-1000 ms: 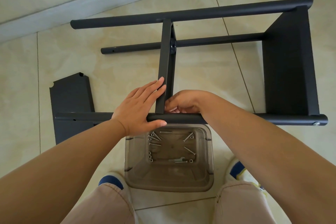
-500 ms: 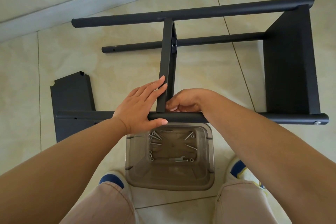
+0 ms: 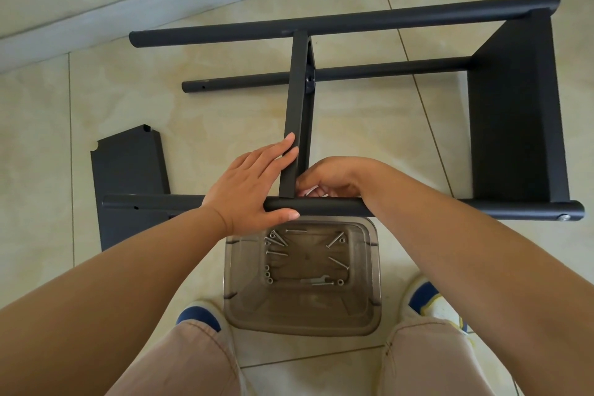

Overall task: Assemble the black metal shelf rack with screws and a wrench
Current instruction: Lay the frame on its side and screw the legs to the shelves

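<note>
The half-built black shelf rack (image 3: 353, 22) lay on its side on the tiled floor (image 3: 225, 125), with the person crouched over it. Judging by the hands, the step in hand was fixing the middle shelf panel (image 3: 297, 125) to the near post (image 3: 418, 207). The left hand (image 3: 250, 183) lay spread, fingers flat against the panel's edge and thumb under the post, steadying the joint. The right hand (image 3: 331, 178) was curled at the far side of that joint; whether it pinched a screw there could not be told.

The next move probably called for seating a screw through the post's hole, then fetching the small wrench (image 3: 316, 281) to tighten it.

Counted: four posts, two panels mounted, one loose panel (image 3: 128, 170) on the floor, and one clear plastic bin (image 3: 373, 267) holding the wrench and roughly a dozen screws (image 3: 336, 239).
</note>
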